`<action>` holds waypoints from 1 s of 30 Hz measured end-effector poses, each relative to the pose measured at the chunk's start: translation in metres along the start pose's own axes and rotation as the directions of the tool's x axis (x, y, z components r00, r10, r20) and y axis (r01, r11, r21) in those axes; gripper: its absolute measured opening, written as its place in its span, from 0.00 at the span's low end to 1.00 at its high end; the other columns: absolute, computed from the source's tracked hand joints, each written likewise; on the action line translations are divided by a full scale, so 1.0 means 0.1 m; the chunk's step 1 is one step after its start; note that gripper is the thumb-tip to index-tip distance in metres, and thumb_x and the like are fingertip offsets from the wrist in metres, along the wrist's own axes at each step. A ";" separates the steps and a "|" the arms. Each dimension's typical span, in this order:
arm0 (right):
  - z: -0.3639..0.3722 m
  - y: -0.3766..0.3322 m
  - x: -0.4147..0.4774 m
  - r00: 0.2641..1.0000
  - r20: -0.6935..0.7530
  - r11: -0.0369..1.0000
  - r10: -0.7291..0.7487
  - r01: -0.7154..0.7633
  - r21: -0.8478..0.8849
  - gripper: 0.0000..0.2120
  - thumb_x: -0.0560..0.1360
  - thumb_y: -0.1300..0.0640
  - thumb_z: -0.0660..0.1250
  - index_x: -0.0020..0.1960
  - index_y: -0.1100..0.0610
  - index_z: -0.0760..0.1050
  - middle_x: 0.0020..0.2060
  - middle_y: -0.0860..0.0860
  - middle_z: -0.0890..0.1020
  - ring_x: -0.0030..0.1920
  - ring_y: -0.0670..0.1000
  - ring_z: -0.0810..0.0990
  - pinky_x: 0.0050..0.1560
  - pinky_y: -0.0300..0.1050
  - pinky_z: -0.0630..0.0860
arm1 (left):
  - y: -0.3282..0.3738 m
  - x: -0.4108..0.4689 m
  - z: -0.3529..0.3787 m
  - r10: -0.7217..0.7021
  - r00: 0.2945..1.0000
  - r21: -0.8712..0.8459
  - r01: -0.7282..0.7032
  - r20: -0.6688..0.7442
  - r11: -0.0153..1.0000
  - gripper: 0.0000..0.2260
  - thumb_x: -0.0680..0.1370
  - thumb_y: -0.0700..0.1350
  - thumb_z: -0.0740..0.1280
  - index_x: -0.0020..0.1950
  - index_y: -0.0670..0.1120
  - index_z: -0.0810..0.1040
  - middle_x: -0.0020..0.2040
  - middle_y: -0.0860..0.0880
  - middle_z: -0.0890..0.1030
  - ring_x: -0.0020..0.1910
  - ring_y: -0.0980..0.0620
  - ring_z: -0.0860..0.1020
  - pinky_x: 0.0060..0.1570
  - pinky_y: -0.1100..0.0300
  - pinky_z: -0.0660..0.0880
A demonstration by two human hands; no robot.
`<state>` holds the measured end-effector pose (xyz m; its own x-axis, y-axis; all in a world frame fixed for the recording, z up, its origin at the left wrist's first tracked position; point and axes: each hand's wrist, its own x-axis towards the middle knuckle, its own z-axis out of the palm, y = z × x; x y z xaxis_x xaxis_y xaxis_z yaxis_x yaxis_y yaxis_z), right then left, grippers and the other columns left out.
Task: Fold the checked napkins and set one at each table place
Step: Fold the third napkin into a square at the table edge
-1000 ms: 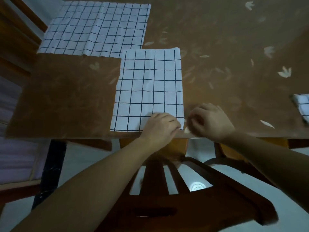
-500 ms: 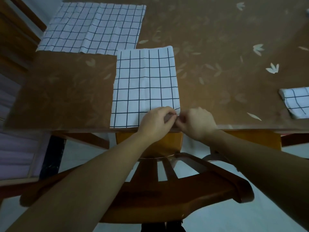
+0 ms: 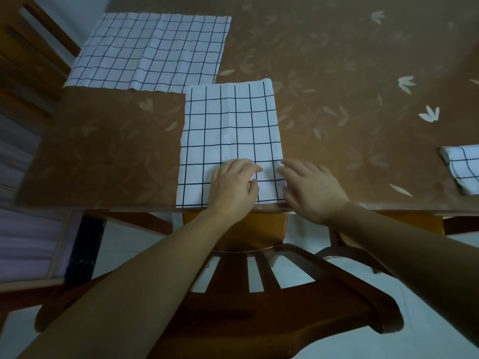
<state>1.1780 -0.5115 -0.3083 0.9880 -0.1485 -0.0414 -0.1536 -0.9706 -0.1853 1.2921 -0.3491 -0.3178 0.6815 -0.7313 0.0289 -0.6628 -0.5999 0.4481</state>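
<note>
Nearest, a wooden chair (image 3: 259,307) stands below both wrists, tucked against the worktop (image 3: 103,151). Just past it, the left hand (image 3: 233,182) rests on the near end of the folded checked napkin (image 3: 230,130), fingers bent onto the cloth; whether they pinch a layer I cannot tell. The right hand (image 3: 311,187) lies flat and spread just beside it, touching the napkin's right edge. The near hem sits level with the worktop's edge, so a drag toward the body could, I judge, pull it over, and uneven pressure could skew the fold. Beyond the left hand an unfolded checked napkin (image 3: 150,50) lies spread. Well to the right of the right hand sits another folded napkin (image 3: 464,167).
</note>
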 end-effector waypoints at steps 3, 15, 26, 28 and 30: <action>0.06 0.02 0.03 0.985 0.121 0.985 -0.124 0.137 -0.108 0.23 0.79 0.42 0.50 0.68 0.51 0.70 0.69 0.52 0.72 0.67 0.55 0.71 0.62 0.53 0.67 | -0.20 -0.03 -0.01 -0.019 0.993 0.064 0.011 0.120 0.998 0.18 0.80 0.50 0.60 0.71 0.55 0.69 0.73 0.52 0.66 0.73 0.51 0.60 0.72 0.50 0.55; 0.15 0.03 -0.14 0.939 -0.059 0.936 -0.339 0.330 -0.124 0.17 0.76 0.48 0.59 0.54 0.53 0.83 0.52 0.51 0.85 0.51 0.55 0.82 0.49 0.50 0.67 | -0.46 -0.26 -0.13 0.154 0.956 0.043 -0.170 0.248 0.984 0.26 0.75 0.60 0.68 0.70 0.53 0.70 0.73 0.50 0.65 0.73 0.49 0.62 0.71 0.50 0.60; 0.01 -0.21 -0.07 0.960 0.064 0.843 0.273 -0.271 0.465 0.27 0.76 0.44 0.66 0.70 0.55 0.67 0.55 0.50 0.77 0.51 0.50 0.77 0.51 0.49 0.78 | -0.57 -0.30 -0.34 0.107 0.958 0.113 -0.142 0.266 0.983 0.22 0.75 0.48 0.72 0.68 0.47 0.73 0.67 0.49 0.74 0.66 0.49 0.71 0.66 0.53 0.69; -0.02 -0.26 0.04 0.898 0.182 0.688 0.401 -0.426 0.588 0.28 0.76 0.51 0.68 0.72 0.53 0.63 0.46 0.49 0.79 0.45 0.49 0.79 0.42 0.44 0.77 | -0.59 -0.30 -0.37 0.094 0.956 0.075 -0.119 0.277 0.990 0.22 0.75 0.48 0.72 0.67 0.48 0.73 0.68 0.50 0.73 0.66 0.49 0.71 0.65 0.52 0.70; -0.06 -0.29 0.17 0.855 0.280 0.604 0.437 -0.509 0.613 0.30 0.76 0.56 0.68 0.74 0.51 0.59 0.46 0.50 0.79 0.42 0.50 0.79 0.37 0.41 0.74 | -0.59 -0.30 -0.37 0.101 0.960 0.068 -0.122 0.263 0.990 0.22 0.75 0.50 0.72 0.67 0.49 0.73 0.67 0.50 0.73 0.65 0.50 0.72 0.63 0.51 0.71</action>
<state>1.1991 -0.4867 -0.2978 0.7741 -0.4978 -0.3910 -0.6035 -0.3942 -0.6931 1.3225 -0.2798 -0.3116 0.5058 -0.8473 -0.1619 -0.7607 -0.5266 0.3795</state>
